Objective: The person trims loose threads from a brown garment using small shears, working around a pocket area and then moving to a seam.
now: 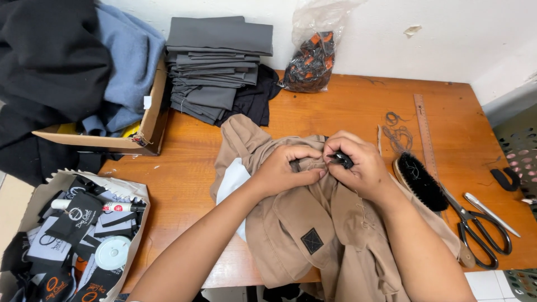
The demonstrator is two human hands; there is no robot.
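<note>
Both hands pinched tight on the tan garment (pixel 313 223), right in the middle of the wooden table (pixel 347 106). Left hand (pixel 285 168) has fingers curled shut w/ a fold of the fabric bunched up near the top edge. Right hand (pixel 361 165) is closed too, thumb + fingers clamped on a small black tool (pixel 342 160) pressed against that same fold, so the two hands are basically touching. Can't tell exactly what the tool is, too small.

Garment has a little black square patch (pixel 312 241) lower down, and some white cloth (pixel 232 182) pokes out under its left side.

Other stuff around:
- black-bristle brush (pixel 420 180) just right of the right hand, black-handled scissors (pixel 475 223) past it, silver pen-ish thing (pixel 491 214) beside those
- wooden ruler (pixel 423 126) running along the right part, tangle of thread (pixel 398 133) next to it
- stack of folded grey fabric (pixel 215 64) at the back, plastic bag of black/orange bits (pixel 312 61) near the wall
- cardboard box (pixel 148 126) w/ dark + blue cloth on the left, and a box of black labels (pixel 78 235) bottom left
</note>
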